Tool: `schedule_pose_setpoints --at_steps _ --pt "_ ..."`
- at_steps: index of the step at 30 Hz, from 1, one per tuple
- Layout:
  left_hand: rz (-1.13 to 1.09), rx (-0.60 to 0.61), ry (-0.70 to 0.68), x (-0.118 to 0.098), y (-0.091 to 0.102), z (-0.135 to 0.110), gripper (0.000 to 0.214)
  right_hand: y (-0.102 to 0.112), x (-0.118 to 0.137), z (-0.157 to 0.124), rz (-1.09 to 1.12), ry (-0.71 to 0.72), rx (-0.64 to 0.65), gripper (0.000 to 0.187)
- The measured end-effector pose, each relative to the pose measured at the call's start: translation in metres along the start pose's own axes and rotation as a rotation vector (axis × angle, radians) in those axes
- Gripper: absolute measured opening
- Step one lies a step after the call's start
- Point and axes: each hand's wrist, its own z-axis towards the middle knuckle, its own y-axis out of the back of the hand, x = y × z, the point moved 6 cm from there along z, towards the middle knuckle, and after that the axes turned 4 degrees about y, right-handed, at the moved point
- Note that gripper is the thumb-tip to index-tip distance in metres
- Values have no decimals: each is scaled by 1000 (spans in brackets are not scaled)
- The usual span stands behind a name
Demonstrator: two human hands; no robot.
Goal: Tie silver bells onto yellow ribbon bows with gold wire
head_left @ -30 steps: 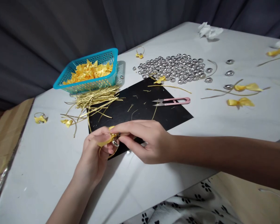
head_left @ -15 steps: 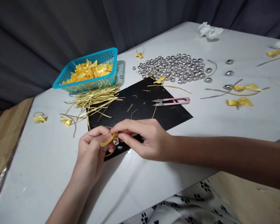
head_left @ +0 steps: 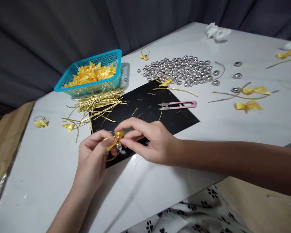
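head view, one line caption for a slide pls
Left hand pinching a yellow bow with a silver bead, right hand at it, over a black sheet near pink snips.

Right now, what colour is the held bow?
The bow is yellow, clearest in the head view.

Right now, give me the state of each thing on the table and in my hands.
Left hand: pinching the held bow.
Right hand: fingertips at that bow.
Held bow: partly hidden by fingers.
Snips: blades apart.
Basket: uncovered, holding yellow bows.
Beads: clustered, several apart.
Wires: loosely bundled, ends splayed.
Sheet: flat, partly covered.
Tissue: crumpled.
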Motion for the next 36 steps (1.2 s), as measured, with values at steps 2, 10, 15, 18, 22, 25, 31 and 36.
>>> schedule_pose_setpoints --at_steps 2,10,15,18,22,25,31,36 --pt "36 6 -41 -1 1 -1 12 0 -1 1 6 -10 16 20" --pt "221 -35 -214 -8 3 -7 13 9 5 4 -149 59 -61 16" --pt "235 -10 -216 -6 -1 -9 12 10 7 8 -94 141 -55 8" --pt "237 -7 -210 -5 0 -8 12 9 5 9 -69 141 -25 9" --pt "233 13 -196 -3 0 -7 13 8 6 11 -22 109 -9 8" --pt "231 24 -173 0 -1 -6 14 9 6 13 16 51 -12 7" --pt "212 59 -125 7 -6 -2 14 16 4 17 95 -44 -40 7" --pt "193 92 -118 7 -5 -2 13 12 1 15 217 -133 -16 8"
